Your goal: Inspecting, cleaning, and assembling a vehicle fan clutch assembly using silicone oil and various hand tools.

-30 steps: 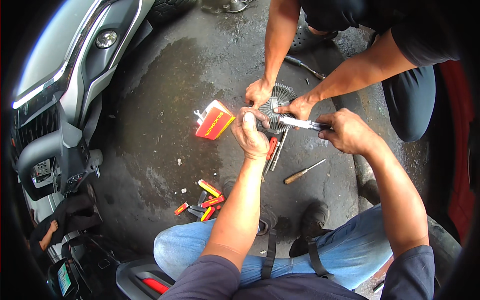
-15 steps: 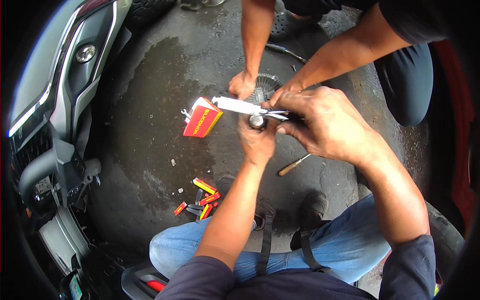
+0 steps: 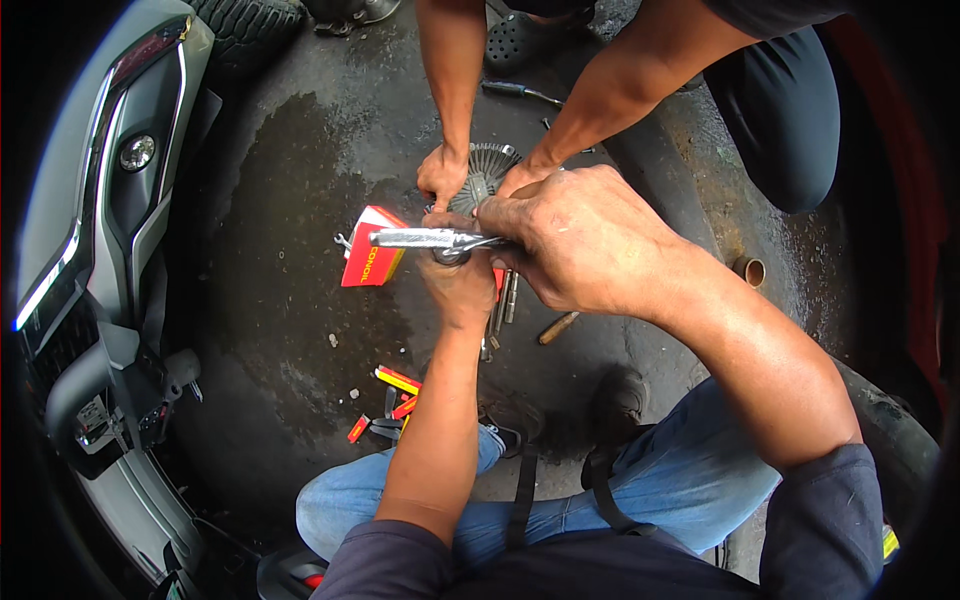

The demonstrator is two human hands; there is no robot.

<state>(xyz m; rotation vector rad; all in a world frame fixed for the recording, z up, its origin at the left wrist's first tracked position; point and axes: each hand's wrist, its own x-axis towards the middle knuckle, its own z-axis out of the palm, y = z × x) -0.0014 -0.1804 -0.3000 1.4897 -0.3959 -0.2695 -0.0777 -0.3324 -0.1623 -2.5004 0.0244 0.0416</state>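
Observation:
My right hand [image 3: 585, 240] is closed in a grip round one end of a silver tool with a knurled handle [image 3: 410, 238], whose free end points left. Below that tool, my left hand [image 3: 462, 285] is closed round an upright tool with a round, dark metal end [image 3: 450, 256]; its lower part is hidden. Just beyond my hands lies a grey ribbed round part [image 3: 485, 172]. A co-worker's left-side hand [image 3: 443, 176] and right-side hand [image 3: 525, 178] rest at its two edges. A red and yellow box [image 3: 370, 255] stands left of my left hand.
Small red and yellow packets [image 3: 398, 380] lie on the wet floor [image 3: 290, 250]. Metal rods [image 3: 511, 297] and a wooden handle [image 3: 557, 328] lie nearby. A ratchet-like tool [image 3: 520, 92] sits farther off. The grey vehicle front [image 3: 140, 160] stands at left. A copper-coloured ring [image 3: 750, 271] is at right.
My hands have shifted left in view with their tools. The knurled tool now lies level across the round end. The co-worker's hands and the box also appear farther left.

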